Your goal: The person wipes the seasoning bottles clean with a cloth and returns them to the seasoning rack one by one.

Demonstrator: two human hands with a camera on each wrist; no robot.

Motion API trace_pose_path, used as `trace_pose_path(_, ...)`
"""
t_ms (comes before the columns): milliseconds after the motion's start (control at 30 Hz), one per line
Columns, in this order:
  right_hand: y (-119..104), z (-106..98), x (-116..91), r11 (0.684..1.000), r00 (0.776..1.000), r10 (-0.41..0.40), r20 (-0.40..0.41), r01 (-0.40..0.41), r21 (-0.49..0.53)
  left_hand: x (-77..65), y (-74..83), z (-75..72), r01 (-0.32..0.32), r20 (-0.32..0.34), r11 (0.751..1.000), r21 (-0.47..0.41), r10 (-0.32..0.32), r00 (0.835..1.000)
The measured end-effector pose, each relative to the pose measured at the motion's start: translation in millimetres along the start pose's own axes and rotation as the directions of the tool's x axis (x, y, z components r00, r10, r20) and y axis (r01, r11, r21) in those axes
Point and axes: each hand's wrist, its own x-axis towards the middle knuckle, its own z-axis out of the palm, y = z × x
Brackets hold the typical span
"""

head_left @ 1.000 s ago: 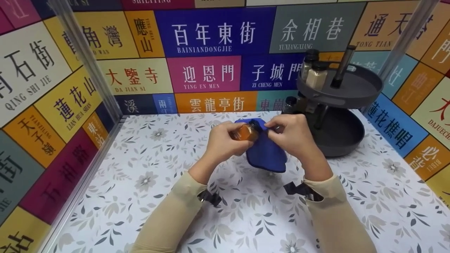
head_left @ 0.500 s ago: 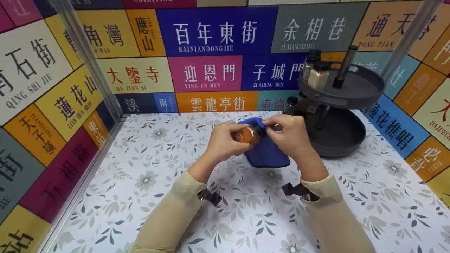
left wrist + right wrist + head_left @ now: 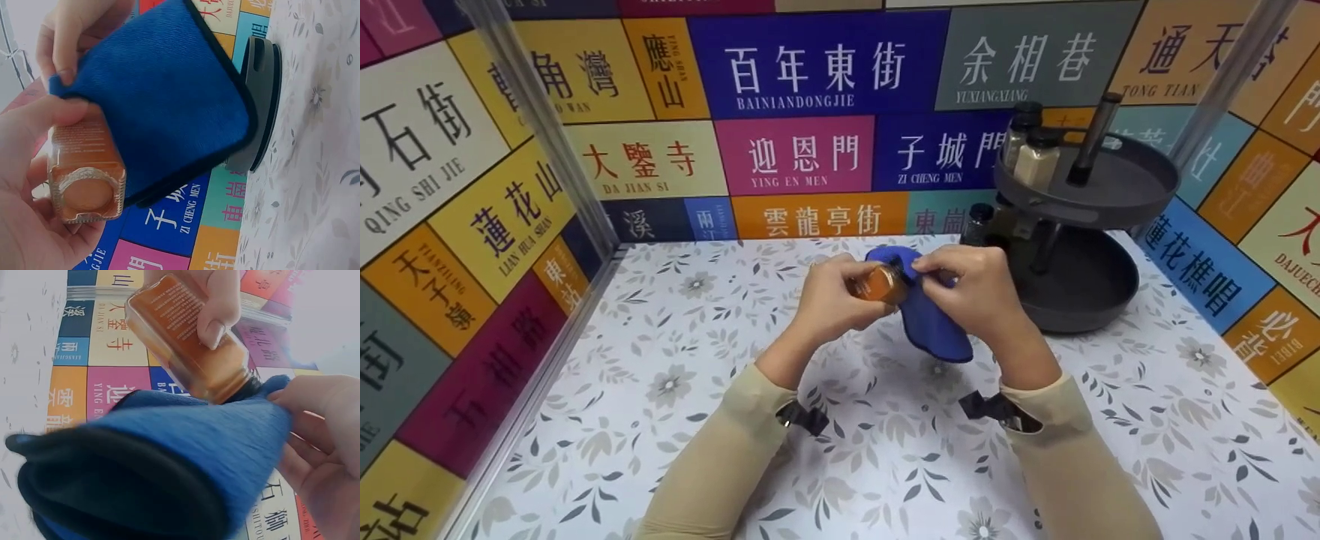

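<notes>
My left hand (image 3: 834, 296) grips a small glass spice jar (image 3: 879, 284) filled with orange-brown powder, tilted with its base toward the left wrist camera. The jar's black cap (image 3: 247, 389) points toward the right hand and is partly covered by cloth. A blue cloth (image 3: 169, 95) with dark edging hangs from my right hand (image 3: 971, 285), which pinches it between thumb and fingers right at the cap. In the right wrist view the cloth (image 3: 197, 433) drapes in a loose fold below the jar, and printed text shows on the jar's side.
A dark two-tier round rack (image 3: 1110, 217) stands at the back right. Jars with black caps, one holding pale powder (image 3: 1036, 166), sit on its upper tier. Another black-capped jar (image 3: 978, 223) is beside the lower tier. A floral cloth (image 3: 675, 382) covers the table; sign-patterned walls enclose it.
The blue cloth has shifted and swung about the jar's cap, its hanging part now narrower. The right hand's fingers have moved slightly left at the cap; the left hand still holds the jar.
</notes>
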Motion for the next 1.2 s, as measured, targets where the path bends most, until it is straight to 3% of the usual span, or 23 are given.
trace_pose_path(167,3.6,6.4,0.2,1.0,0.999,0.03,-0.04,-0.029,0.009,-1.7,1.9,3.1,-0.029,0.041,0.999,0.041,0.027,0.999)
trace_pose_path(367,10.3,5.8,-0.9,0.99,0.989,0.144,0.025,-0.144,-0.013,-1.1,1.4,2.6,0.017,-0.008,0.999,-0.027,-0.018,1.0)
trace_pose_path(533,11.7,2.3,-0.5,0.977,0.974,0.209,0.091,-0.212,0.027,0.0,-1.0,-1.0,0.042,-0.055,0.996,-0.082,-0.047,0.997)
trace_pose_path(733,6.6,-1.6,0.1,0.983,0.976,0.174,0.133,-0.18,0.033,1.4,-4.0,-0.9,0.047,-0.06,0.997,-0.066,-0.051,0.997)
trace_pose_path(1000,8.5,6.4,-0.8,0.99,0.989,0.14,0.041,-0.141,0.015,-0.9,0.7,4.4,0.077,0.017,0.997,-0.011,-0.077,0.997)
trace_pose_path(1200,16.2,9.9,-1.3,0.982,0.982,0.188,0.036,-0.188,0.023,0.8,-1.1,4.8,0.121,0.014,0.988,-0.096,-0.12,0.993)
